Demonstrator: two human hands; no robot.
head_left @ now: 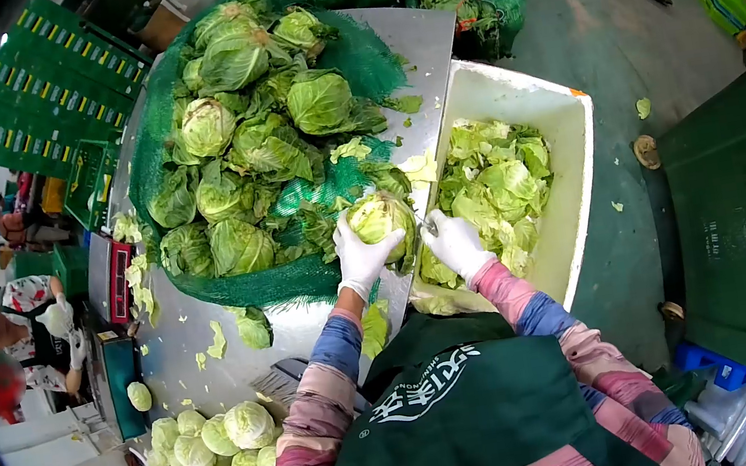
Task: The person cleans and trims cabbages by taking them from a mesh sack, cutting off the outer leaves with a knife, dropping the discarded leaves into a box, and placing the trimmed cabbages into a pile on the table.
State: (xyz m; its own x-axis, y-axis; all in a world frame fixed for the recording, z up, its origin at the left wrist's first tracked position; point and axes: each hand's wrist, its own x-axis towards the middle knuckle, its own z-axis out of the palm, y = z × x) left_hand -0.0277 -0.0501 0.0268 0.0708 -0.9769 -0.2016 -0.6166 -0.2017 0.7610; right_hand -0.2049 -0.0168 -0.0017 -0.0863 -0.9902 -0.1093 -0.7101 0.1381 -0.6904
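A heap of cabbages (244, 146) is lying on netting (367, 60) spread over the metal table (422, 42). To the table's right a tub (575, 164) is sitting on the floor, with loose leaves (500, 180) lying in it. One cabbage (380, 217) is sitting at the table's near edge, between the heap and the tub. Below the table's left end, trimmed cabbages (219, 459) are lying piled together. A bin (739, 226) is standing right of the tub.

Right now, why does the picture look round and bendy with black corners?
In the head view, a very wide lens curves the steel table and white bin and leaves a black ring around the edge; light is bright and even, with glare on the table; the cabbage between left hand and right hand looks sharp.
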